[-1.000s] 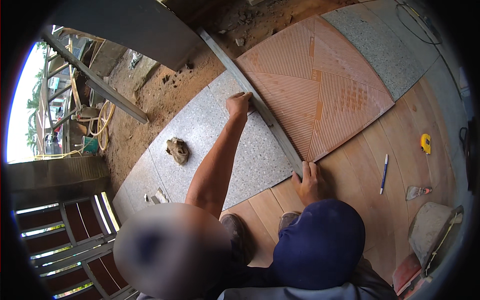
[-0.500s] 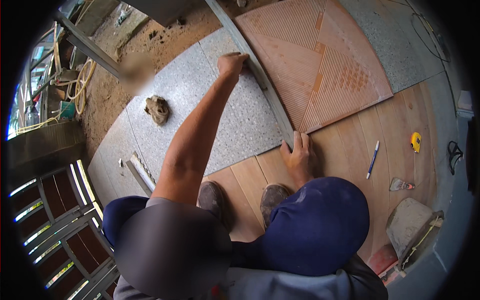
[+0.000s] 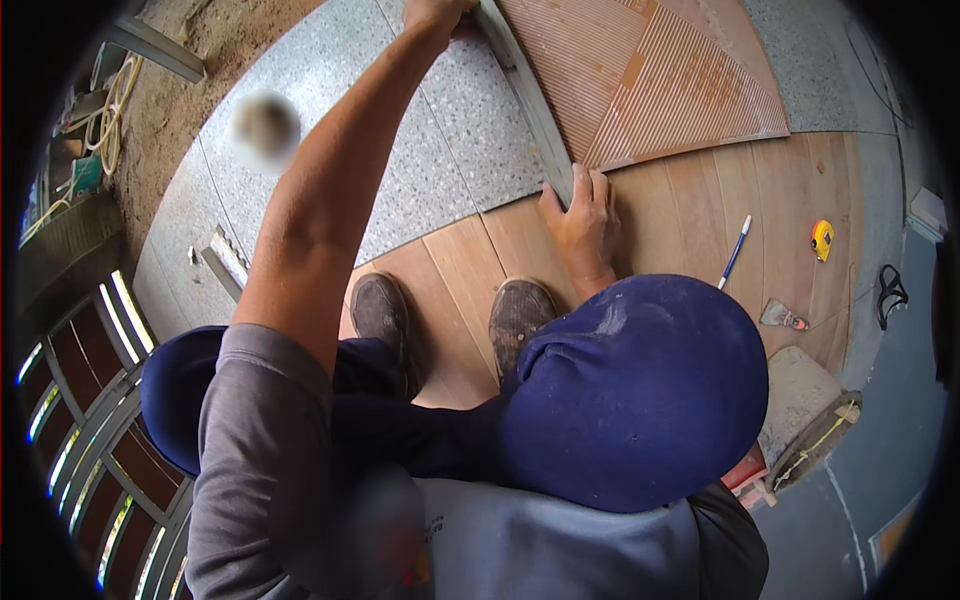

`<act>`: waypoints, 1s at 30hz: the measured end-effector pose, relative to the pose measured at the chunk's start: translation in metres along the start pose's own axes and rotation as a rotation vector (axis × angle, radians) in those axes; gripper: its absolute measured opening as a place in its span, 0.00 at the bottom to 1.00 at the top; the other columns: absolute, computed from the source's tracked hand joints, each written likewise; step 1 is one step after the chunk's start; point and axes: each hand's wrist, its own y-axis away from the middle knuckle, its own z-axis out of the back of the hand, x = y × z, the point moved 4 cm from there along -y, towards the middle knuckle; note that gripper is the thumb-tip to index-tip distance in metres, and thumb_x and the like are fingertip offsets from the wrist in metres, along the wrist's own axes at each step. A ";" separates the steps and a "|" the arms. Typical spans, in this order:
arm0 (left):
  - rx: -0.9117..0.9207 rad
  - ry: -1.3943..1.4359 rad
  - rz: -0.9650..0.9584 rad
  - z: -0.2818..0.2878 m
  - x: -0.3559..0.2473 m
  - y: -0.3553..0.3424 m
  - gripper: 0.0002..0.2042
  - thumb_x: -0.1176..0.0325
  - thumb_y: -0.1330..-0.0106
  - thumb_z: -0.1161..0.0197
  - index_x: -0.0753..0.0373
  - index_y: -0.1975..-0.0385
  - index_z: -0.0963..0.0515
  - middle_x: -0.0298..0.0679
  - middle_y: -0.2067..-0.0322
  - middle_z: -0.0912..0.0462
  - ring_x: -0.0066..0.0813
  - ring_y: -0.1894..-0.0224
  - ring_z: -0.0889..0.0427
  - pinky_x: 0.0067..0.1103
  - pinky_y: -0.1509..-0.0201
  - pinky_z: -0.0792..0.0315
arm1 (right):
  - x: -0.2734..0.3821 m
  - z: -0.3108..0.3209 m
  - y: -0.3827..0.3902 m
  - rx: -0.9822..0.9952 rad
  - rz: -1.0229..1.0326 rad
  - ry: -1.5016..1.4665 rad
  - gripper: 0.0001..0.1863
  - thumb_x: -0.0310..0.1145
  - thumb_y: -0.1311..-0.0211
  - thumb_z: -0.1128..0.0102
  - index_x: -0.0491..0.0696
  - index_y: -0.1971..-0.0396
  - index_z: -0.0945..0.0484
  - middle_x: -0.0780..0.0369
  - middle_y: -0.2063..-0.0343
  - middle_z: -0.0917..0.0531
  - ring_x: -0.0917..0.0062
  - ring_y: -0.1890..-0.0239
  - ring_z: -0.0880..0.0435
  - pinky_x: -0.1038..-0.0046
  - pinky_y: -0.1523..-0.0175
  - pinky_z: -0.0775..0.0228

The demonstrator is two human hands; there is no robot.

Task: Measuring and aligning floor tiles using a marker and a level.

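A long grey metal straightedge [image 3: 528, 98] lies along the seam between grey speckled floor tiles [image 3: 455, 150] and terracotta-coloured ridged tile backs [image 3: 690, 95]. My left hand [image 3: 437, 14] is closed at its far part, fingers against its side; the picture's upper edge partly cuts off this hand. Around the near end my right hand [image 3: 588, 222] is closed, thumb on the left side and fingers on the right. That end sits at the edge of the speckled tile, where wood-look flooring [image 3: 465, 255] begins.
Right of me lie a blue-and-white pen [image 3: 735, 252], a yellow tape measure [image 3: 821, 240], a scraper [image 3: 784, 315] and a black strapped item [image 3: 890, 295]. A dirty bucket [image 3: 800, 400] is beside my knee. A metal strip [image 3: 226, 262] rests on the tiles at left. Dirt ground [image 3: 180, 110] lies beyond.
The view has shifted, so the floor, straightedge and both hands appear higher in the picture. Both hands stay on the straightedge, which keeps about the same place against the tiles.
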 end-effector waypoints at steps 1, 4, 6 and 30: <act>0.004 0.012 0.026 -0.007 0.007 0.001 0.08 0.71 0.35 0.30 0.70 0.65 0.20 0.47 0.70 0.14 0.43 0.74 0.15 0.34 0.70 0.17 | -0.005 0.002 0.002 -0.011 0.005 0.013 0.26 0.42 0.42 0.29 0.44 0.48 0.22 0.56 0.56 0.22 0.57 0.52 0.20 0.59 0.53 0.21; 0.012 0.023 0.020 -0.008 0.006 -0.015 0.08 0.72 0.36 0.30 0.70 0.73 0.20 0.47 0.73 0.15 0.42 0.76 0.15 0.33 0.74 0.18 | -0.006 0.011 0.004 -0.034 0.037 0.010 0.26 0.41 0.44 0.27 0.42 0.50 0.21 0.54 0.56 0.19 0.56 0.53 0.18 0.58 0.53 0.20; -0.019 -0.133 0.037 0.030 -0.008 -0.042 0.07 0.74 0.38 0.30 0.71 0.72 0.18 0.48 0.74 0.15 0.43 0.77 0.15 0.34 0.77 0.18 | 0.018 0.005 0.002 -0.015 0.032 -0.045 0.26 0.41 0.44 0.27 0.42 0.50 0.21 0.55 0.55 0.19 0.57 0.53 0.17 0.58 0.53 0.20; -0.104 -0.077 0.004 -0.013 0.000 0.006 0.08 0.75 0.42 0.28 0.71 0.77 0.20 0.49 0.76 0.17 0.44 0.76 0.14 0.36 0.77 0.16 | -0.003 0.004 0.003 -0.064 0.022 0.088 0.24 0.44 0.41 0.29 0.42 0.53 0.22 0.55 0.60 0.23 0.59 0.54 0.19 0.61 0.54 0.20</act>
